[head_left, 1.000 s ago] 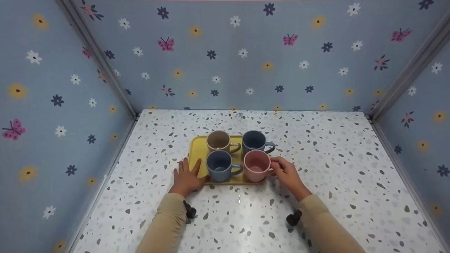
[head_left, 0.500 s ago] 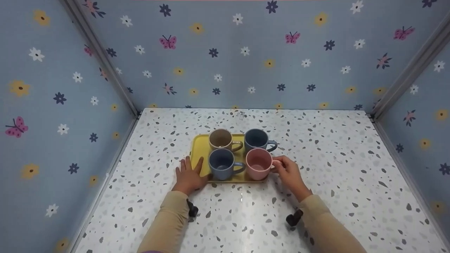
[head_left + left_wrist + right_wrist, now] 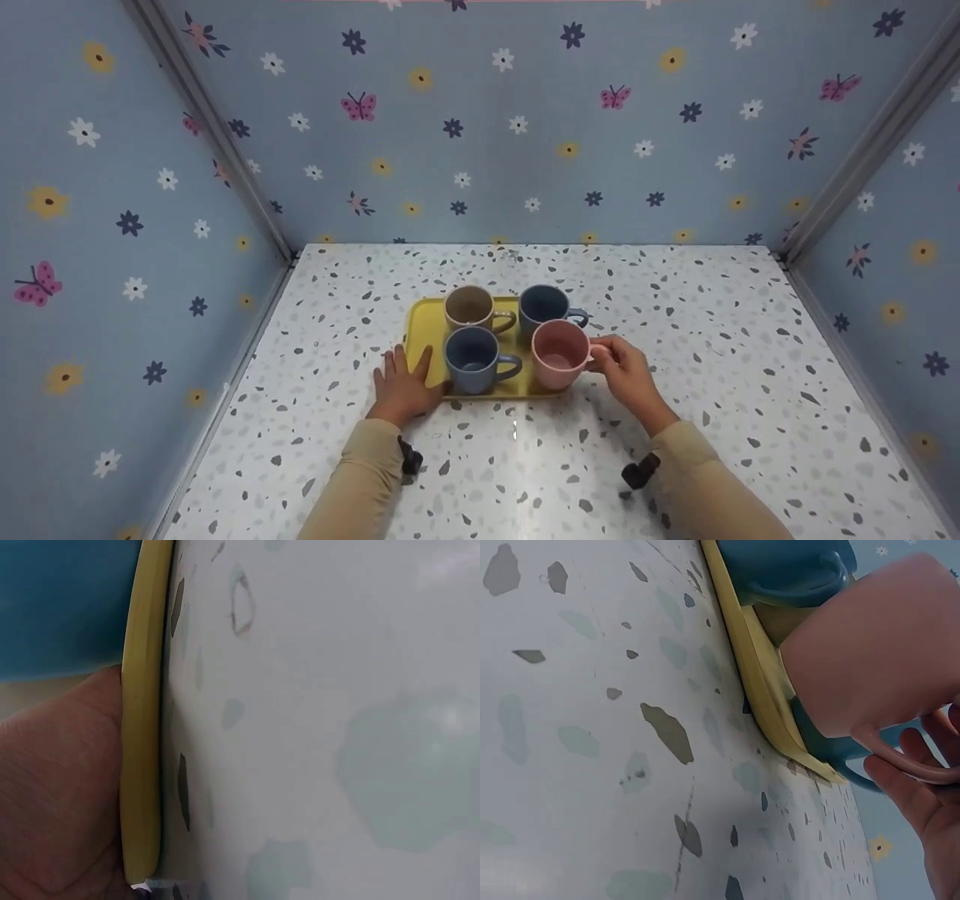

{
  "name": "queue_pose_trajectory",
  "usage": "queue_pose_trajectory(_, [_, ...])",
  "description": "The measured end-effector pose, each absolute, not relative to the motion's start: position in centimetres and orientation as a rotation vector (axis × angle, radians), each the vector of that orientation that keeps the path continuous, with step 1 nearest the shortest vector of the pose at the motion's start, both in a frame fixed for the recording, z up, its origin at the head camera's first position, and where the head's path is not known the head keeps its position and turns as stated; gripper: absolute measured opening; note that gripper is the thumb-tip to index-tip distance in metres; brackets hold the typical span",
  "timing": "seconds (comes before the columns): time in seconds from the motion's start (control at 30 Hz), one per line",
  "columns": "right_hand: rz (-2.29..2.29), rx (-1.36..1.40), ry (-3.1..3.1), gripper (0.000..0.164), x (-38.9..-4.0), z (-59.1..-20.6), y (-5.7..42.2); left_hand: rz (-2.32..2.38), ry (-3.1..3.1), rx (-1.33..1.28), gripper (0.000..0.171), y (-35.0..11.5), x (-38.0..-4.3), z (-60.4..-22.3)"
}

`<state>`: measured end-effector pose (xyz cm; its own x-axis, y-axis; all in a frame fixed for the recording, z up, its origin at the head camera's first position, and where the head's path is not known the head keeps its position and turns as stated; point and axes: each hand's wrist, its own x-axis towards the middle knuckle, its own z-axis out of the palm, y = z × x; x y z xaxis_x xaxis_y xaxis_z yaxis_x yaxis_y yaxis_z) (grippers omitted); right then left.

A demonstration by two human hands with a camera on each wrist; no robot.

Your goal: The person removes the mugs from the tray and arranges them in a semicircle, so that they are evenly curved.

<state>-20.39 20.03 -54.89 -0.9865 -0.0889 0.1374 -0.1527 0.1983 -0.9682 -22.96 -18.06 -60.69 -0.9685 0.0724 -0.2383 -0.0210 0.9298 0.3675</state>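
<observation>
While my left grip lies spread against the yellow tray, my right grip pinches the pink mug.

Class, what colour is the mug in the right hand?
The mug held by the right hand is pink, inside and out, clearest in the head view.

Long tan sleeves, lightly creased; small black camera at each wrist; hands bare.
</observation>
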Motion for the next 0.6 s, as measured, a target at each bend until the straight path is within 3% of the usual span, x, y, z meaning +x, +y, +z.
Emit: queue_pose_trajectory(0.6, [1.877,0.098,-2.385,0.041,-21.1,-57.6,28.2,0.530,2.858,0.059,0.088,-18.1,-22.8,-61.0])
